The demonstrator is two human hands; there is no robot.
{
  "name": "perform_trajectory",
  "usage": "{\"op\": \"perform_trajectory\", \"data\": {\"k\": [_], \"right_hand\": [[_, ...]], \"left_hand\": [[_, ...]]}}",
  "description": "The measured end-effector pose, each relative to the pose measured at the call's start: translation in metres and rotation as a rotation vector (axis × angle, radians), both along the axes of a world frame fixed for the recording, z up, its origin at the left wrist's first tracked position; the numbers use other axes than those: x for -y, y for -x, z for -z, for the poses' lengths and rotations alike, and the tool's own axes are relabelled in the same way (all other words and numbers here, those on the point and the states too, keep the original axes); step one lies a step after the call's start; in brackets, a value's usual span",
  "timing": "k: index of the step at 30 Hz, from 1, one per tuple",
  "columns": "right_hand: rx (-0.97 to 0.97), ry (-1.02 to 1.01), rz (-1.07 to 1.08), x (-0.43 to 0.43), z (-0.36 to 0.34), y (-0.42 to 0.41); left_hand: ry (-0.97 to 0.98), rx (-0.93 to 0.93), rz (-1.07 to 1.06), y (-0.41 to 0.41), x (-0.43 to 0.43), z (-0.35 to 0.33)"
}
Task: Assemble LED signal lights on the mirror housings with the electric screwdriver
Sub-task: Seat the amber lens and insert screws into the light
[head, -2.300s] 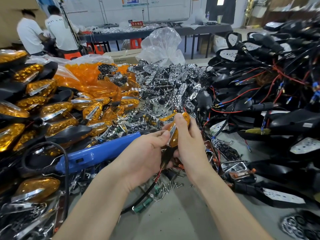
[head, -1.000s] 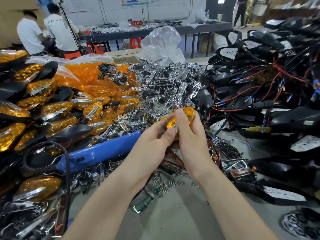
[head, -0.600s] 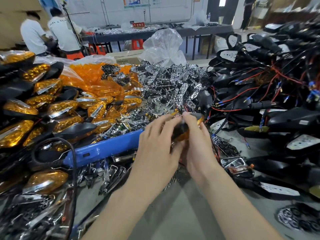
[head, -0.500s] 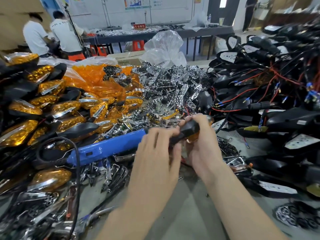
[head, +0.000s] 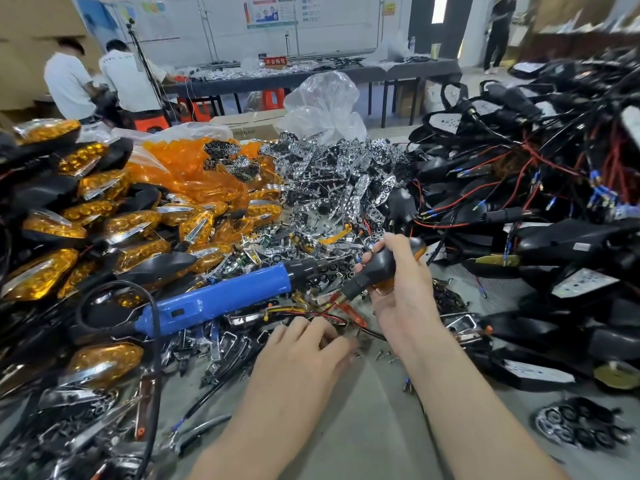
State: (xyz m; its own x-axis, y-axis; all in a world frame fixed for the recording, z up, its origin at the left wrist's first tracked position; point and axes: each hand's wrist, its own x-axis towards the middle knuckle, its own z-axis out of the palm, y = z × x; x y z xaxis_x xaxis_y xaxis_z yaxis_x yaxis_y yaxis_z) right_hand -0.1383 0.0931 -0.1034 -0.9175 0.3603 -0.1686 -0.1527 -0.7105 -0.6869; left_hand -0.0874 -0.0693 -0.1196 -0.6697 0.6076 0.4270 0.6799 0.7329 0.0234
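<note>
My right hand point(head: 403, 289) grips a black signal-light housing point(head: 375, 270) with an amber lens at its far end; its stem points down-left, and red and black wires trail from it. My left hand point(head: 306, 344) lies palm down on the bench below it, fingers spread over loose screws point(head: 384, 355) and the wires; whether it pinches one is hidden. The blue electric screwdriver point(head: 214, 301) lies on the parts pile to the left, tip toward the housing, with nobody holding it.
Finished amber lights point(head: 86, 230) are heaped at left, chrome reflectors point(head: 339, 181) at centre back, black wired housings point(head: 536, 209) at right. The screwdriver's black cord point(head: 154, 344) loops down the left. Bare grey bench point(head: 374, 427) shows between my arms. People stand at far tables.
My left hand let go of the housing and dropped to the bench among the screws. My right hand turned the housing so its black back faces up, and kept hold.
</note>
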Motion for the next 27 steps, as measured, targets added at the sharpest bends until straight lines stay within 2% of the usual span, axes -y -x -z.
{"op": "perform_trajectory", "data": {"k": [7, 14, 18, 21, 24, 27], "right_hand": [[-0.014, 0.014, -0.009, 0.0, 0.002, 0.003], [-0.039, 0.017, -0.01, -0.001, 0.003, 0.003], [-0.079, 0.017, -0.02, 0.0, 0.003, 0.005], [-0.128, -0.034, -0.066, 0.003, 0.004, 0.004], [-0.131, -0.134, -0.126, 0.006, 0.005, 0.002], [-0.15, -0.147, -0.134, 0.01, 0.003, 0.001]], "left_hand": [[0.062, -0.012, 0.023, -0.001, -0.003, 0.005], [0.022, -0.041, 0.007, -0.002, -0.003, 0.006], [-0.164, 0.169, -0.022, -0.002, 0.001, 0.001], [-0.458, 0.415, -0.09, 0.0, 0.002, -0.007], [-0.754, 0.443, -0.108, 0.01, -0.003, -0.022], [-0.85, 0.482, -0.081, 0.026, -0.012, -0.035]]}}
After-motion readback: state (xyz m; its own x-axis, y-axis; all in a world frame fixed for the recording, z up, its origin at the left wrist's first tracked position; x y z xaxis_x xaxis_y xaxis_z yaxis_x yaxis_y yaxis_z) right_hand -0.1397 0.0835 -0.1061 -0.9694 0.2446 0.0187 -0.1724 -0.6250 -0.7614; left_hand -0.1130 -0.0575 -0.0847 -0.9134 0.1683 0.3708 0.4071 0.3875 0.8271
